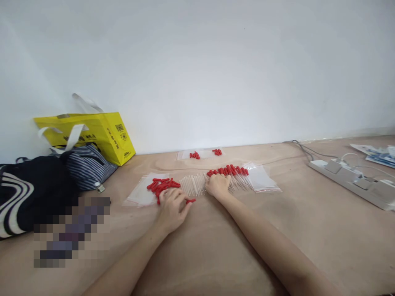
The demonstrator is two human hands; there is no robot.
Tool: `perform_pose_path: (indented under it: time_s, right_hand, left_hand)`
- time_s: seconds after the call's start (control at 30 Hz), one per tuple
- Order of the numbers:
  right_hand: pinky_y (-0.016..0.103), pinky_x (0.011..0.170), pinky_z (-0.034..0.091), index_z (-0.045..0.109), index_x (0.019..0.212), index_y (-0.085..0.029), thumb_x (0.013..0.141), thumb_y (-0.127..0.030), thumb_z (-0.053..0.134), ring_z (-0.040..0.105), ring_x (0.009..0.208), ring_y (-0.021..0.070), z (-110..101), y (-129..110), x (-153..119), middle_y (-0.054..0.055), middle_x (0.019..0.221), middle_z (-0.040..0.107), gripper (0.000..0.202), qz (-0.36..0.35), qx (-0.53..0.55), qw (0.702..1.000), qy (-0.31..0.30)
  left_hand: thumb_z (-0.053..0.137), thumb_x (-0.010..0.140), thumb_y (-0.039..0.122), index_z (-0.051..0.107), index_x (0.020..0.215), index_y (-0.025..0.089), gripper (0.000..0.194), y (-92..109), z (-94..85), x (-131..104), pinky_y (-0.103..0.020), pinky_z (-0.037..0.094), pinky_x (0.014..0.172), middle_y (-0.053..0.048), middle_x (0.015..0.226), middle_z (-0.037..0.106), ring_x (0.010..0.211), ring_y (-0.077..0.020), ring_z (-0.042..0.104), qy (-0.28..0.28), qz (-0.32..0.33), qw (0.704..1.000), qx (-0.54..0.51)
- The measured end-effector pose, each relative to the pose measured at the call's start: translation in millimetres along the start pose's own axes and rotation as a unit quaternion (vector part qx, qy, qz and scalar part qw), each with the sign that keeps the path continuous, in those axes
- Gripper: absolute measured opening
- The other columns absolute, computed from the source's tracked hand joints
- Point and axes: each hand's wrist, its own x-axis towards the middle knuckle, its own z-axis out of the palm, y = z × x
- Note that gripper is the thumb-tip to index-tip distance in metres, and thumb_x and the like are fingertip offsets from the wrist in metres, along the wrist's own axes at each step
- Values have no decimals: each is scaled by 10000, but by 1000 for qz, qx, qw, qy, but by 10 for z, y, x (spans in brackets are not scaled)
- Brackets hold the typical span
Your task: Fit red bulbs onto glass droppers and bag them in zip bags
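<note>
My left hand [173,207] is at the near edge of a pile of small red pieces [160,187], with one red piece [190,201] pinched at its thumb and fingertip. The pile lies partly on flat clear plastic bags [138,193]. My right hand [218,185] is closed over a row of thin sticks, and what its fingers hold is hidden. Left of it lies a row of bare, pale sticks [191,185]. To its right, sticks with red ends [233,169] lie side by side, beside more clear bags [262,179].
Farther back, a clear bag [203,154] bears two small red clusters. A yellow bag [119,139], a striped pouch [89,164] and a black bag [37,189] stand at left. A power strip [348,181] with plugs and packets [379,154] lie at right.
</note>
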Motion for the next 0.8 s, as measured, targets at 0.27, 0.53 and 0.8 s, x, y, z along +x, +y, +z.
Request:
perform_pose_path:
  time_s: [0.27, 0.53, 0.8]
  right_hand:
    - [326, 743, 265, 565, 817, -139, 819, -225, 411, 504, 851, 203, -86, 243, -225, 81, 860, 607, 176, -119, 107, 985, 61]
    - [294, 709, 308, 531, 1053, -155, 772, -11, 346, 471, 721, 155, -129, 740, -728, 58, 798, 574, 367, -364, 210, 906, 52]
    - [305, 720, 303, 487, 1144, -174, 761, -11, 371, 460, 720, 152, -136, 619, -835, 47, 813, 562, 432, -371, 220, 901, 44]
  left_hand:
    - [490, 784, 260, 582, 973, 260, 211, 99, 118, -79, -418, 278, 816, -34, 1023, 601, 958, -215, 492, -72, 40, 995, -63]
    - [438, 831, 248, 593, 825, 245, 156, 179, 126, -36, -429, 224, 847, 8, 864, 652, 872, -183, 533, -66, 23, 994, -79]
    - [376, 853, 280, 538, 866, 232, 170, 208, 137, -68, -408, 231, 863, 15, 873, 642, 856, -171, 548, -59, -21, 989, -134]
